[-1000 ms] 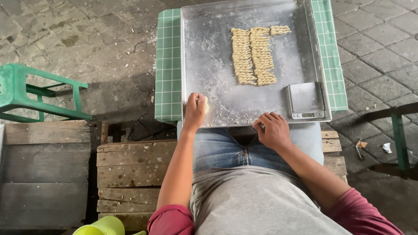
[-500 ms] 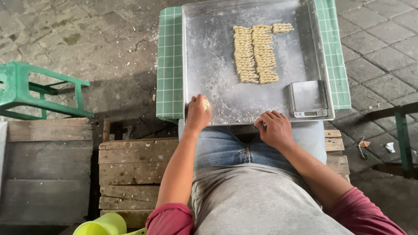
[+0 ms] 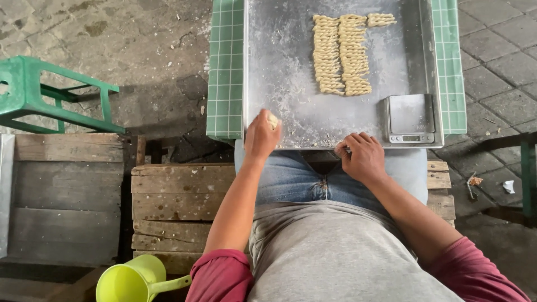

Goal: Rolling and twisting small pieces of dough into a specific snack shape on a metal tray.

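Two hands sit at the near edge of the metal tray (image 3: 291,67). Your left hand (image 3: 261,137) is curled w/ a small dough piece (image 3: 273,119) pinched in the fingertips. Your right hand (image 3: 362,156) is loosely curled on the rim; can't tell if it holds anything. Twisted dough rows (image 3: 341,53) lie farther back, a small scale (image 3: 411,118) at right.
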